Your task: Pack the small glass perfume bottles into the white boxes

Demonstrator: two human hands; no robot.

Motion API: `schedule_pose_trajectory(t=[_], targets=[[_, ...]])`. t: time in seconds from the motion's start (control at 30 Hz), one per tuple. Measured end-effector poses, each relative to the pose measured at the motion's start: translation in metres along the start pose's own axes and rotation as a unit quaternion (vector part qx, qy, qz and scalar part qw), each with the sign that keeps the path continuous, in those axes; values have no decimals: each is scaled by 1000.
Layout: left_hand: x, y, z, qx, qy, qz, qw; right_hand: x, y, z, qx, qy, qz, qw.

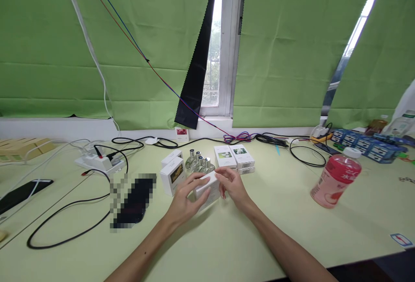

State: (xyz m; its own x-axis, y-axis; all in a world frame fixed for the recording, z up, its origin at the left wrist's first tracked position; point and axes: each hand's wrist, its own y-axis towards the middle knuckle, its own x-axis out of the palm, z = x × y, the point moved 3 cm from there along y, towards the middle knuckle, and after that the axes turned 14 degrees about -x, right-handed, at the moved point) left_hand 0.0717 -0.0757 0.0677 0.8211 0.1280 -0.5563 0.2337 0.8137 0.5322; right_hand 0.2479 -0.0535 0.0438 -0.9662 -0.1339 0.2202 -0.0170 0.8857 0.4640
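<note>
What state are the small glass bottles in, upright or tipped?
Upright: the glass bottles stand beyond the handheld white box, silver caps uppermost.

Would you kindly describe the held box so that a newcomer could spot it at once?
Below the window, find the silver-capped bottles on the table. Just nearer than them is a white box between the left hand and right hand. Being held sets it apart from the upright boxes to its left and the flat boxes behind it.

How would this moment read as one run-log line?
left hand: holding white box | right hand: touching box's right end | behind box: silver-capped glass bottles
</note>
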Motion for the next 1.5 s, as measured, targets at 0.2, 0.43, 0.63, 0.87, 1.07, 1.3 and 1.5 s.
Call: schedule_pose_trajectory(t=[0.2,0.43,0.63,0.87,1.07,1.3,1.5], targets=[[3,-2,-1,24,29,-3,999,1,-1,0,4,-12,-1,1000],[3,-4,1,42,60,-8,997,3,-2,-1,12,-32,-8,999],[-1,-6,2,40,26,-25,999,3,-2,3,8,-42,-11,999],[-3,-9,-2,30,-19,-92,995,6,-4,11,30,-32,-24,999],[-4,-10,2,48,-3,-111,993,9,-5,12,28,-14,-39,999],[-9,-6,8,95,90,-87,988,8,-6,13,42,8,-48,998],[-7,-6,9,134,119,-84,980,9,-9,12,40,-4,-91,995]])
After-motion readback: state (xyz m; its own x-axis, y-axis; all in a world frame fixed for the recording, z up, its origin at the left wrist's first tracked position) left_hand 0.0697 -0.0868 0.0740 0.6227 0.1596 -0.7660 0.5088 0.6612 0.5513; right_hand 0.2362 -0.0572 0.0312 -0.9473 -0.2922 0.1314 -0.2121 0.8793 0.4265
